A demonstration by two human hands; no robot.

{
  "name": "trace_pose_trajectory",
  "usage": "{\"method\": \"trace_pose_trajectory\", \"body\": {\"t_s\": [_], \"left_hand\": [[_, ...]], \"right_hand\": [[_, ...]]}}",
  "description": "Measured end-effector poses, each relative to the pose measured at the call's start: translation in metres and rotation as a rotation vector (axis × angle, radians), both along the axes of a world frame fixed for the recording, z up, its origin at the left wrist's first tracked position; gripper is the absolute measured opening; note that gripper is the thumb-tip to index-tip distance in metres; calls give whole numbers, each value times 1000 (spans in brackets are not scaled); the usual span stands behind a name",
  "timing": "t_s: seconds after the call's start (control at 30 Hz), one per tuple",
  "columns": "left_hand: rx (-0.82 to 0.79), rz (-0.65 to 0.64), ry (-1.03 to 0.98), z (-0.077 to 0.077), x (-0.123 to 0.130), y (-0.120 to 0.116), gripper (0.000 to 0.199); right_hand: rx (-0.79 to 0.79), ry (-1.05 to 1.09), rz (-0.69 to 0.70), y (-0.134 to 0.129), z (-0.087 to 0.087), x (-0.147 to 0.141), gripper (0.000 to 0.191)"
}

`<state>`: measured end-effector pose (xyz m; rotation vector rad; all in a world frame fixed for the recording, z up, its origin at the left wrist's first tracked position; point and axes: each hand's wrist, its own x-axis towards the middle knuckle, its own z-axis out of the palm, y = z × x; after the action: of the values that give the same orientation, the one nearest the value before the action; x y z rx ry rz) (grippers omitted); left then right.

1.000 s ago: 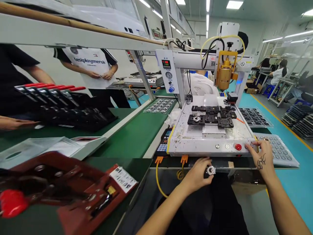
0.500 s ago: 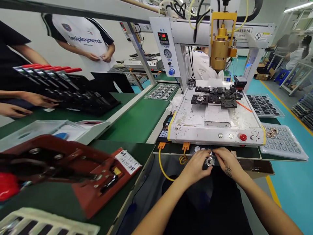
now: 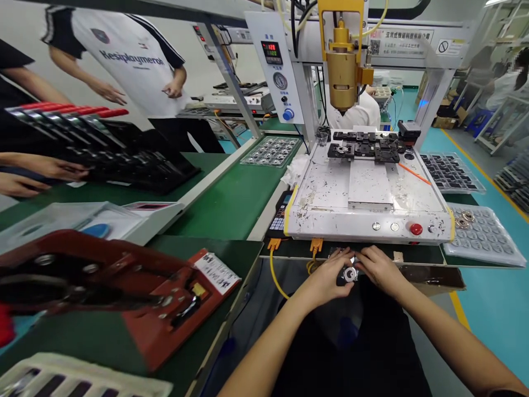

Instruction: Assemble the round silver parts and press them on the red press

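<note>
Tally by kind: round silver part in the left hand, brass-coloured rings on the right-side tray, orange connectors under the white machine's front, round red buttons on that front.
Round silver part in left hand: 1
Brass-coloured rings on tray: 2
Orange connectors: 2
Round red button on white machine: 1
Total: 6

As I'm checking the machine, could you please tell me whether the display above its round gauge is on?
On: the display is lit, showing red digits above green ones.

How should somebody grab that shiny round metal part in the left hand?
Probably pinch the shiny round metal part by its rim, from the right: the left hand curls around its left side, while its curved right edge shows, near the right hand.
</note>
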<state>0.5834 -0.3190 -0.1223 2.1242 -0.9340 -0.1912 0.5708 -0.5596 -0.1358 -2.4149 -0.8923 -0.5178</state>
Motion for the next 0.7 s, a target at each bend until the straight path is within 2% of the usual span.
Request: {"method": "trace_pose_trajectory", "body": {"t_s": [0.13,0.23,0.3,0.37,0.43,0.47,0.53,0.63,0.7], "left_hand": [[15,-31,69,9,4,3,42],[13,-36,109,13,6,5,39],[-1,-29,138,13,6,5,38],[-20,-22,145,11,6,4,38],[-42,-11,121,7,5,2,36],[-50,-4,106,5,5,1,36],[-58,10,85,2,4,0,35],[-60,31,70,-1,1,-1,35],[-68,48,51,-2,-3,-4,35]], "right_hand": [[37,-136,47,2,-11,-11,28],[94,-207,54,-1,1,-31,26],[151,-230,-5,-12,24,-38,21],[224,-233,-164,-34,57,-33,17],[288,-209,-437,-65,93,-12,12],[273,-153,-575,-81,109,2,16],[213,-96,-676,-112,134,30,27],[153,-106,-676,-131,151,49,29],[148,-159,-668,-119,147,38,29]]}}
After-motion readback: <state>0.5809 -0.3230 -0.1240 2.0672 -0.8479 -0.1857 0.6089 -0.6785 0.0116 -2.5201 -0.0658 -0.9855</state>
